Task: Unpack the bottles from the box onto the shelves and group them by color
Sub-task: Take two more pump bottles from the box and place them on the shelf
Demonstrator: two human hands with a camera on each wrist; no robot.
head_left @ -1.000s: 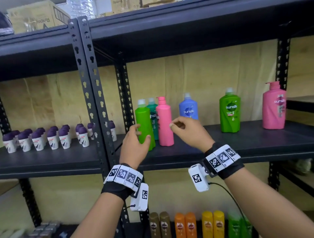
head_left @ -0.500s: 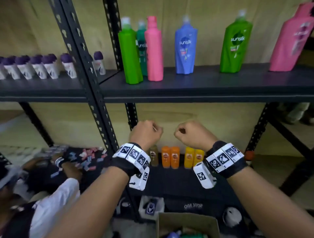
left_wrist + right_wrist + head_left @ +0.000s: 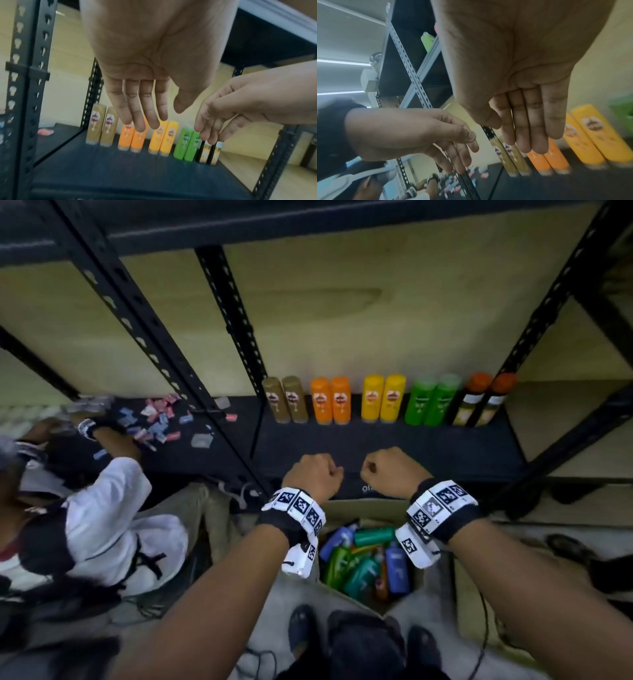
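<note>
A person's empty left hand (image 3: 313,474) and right hand (image 3: 390,470), grip relaxed with fingers hanging loose, hover above the box (image 3: 346,506) of mixed bottles (image 3: 368,563), apparently poised to pick one for the color-paired shelf (image 3: 376,446).

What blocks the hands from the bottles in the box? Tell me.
Nothing visible does. The box is open at the top, its bottles lying loose and exposed inside. The left hand and right hand are empty, above the box's far edge, in front of the shelf.
</note>
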